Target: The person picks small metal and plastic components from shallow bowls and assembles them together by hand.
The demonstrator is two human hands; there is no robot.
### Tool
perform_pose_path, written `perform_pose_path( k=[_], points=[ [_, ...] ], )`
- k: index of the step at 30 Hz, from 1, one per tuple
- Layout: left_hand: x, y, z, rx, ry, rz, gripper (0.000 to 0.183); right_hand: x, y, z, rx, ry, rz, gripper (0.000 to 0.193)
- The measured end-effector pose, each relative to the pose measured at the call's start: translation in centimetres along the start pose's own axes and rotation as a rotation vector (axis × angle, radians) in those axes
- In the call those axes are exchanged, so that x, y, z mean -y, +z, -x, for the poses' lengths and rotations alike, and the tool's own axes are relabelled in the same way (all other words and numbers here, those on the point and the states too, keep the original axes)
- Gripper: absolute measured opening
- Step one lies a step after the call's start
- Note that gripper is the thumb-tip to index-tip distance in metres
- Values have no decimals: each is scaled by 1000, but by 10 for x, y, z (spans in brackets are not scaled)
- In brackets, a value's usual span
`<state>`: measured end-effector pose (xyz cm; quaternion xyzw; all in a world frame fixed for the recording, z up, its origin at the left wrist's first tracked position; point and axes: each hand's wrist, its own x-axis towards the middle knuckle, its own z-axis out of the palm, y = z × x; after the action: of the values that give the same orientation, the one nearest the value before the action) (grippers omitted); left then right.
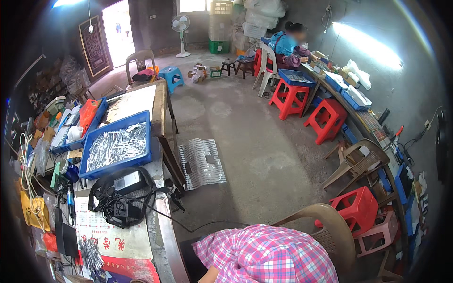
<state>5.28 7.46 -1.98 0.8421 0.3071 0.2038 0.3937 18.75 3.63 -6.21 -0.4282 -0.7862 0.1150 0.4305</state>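
Left hand and right hand both out of frame, so can't tell whether either is clenched, released or grasping anything. At bottom, a pink plaid sleeve [269,252] with a sliver of bare arm [209,276] beside the worktop's right edge; can't tell whose. Nearest things are on the worktop [159,236]: black mesh bag [111,200] by its right edge, pale boxy device [127,182] on top, black cable [191,230] running off that edge toward the sleeve. Bag lies partly over a printed sheet [134,243], which stretches to the near end; loose metal strips [89,252] bunched on the sheet's left side. Past the bag, blue tray [148,134] full of silvery strips [118,146], also along the right edge. Yellow bag [35,210] at the left edge, slim blue-and-black tool [71,203] between it and the mesh bag. On the floor beside the worktop, ridged clear plastic sheet [203,162]. Co-worker in blue [283,45] sits at the far end of the right-hand bench, red stool [289,96] nearby.
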Motion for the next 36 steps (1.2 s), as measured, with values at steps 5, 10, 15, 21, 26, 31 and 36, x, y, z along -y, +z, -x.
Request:
perform_pose_path(
  k=[5,10,15,21,26,31,36],
  points=[
    [1,2,-7,9,13,29,49,5,48,-15,500,46,823,15],
    [-3,1,-9,-8,27,30,49,-23,44,7,100,4,6,14],
    [-3,1,-13,-16,34,39,49,-25,46,6,80,28,-21,12],
    [-11,4,-20,-26,40,57,49,-25,27,3,55,69,-57,10],
    [-13,7,-20,-37,35,78,49,-23,5,-1,43,106,-93,10],
    [-8,10,-8,-75,-4,114,49,-19,-12,-4,73,141,-150,10],
    [-26,-6,68,-309,-301,166,50,15,-4,-15,36,256,-461,18]
  ],
)
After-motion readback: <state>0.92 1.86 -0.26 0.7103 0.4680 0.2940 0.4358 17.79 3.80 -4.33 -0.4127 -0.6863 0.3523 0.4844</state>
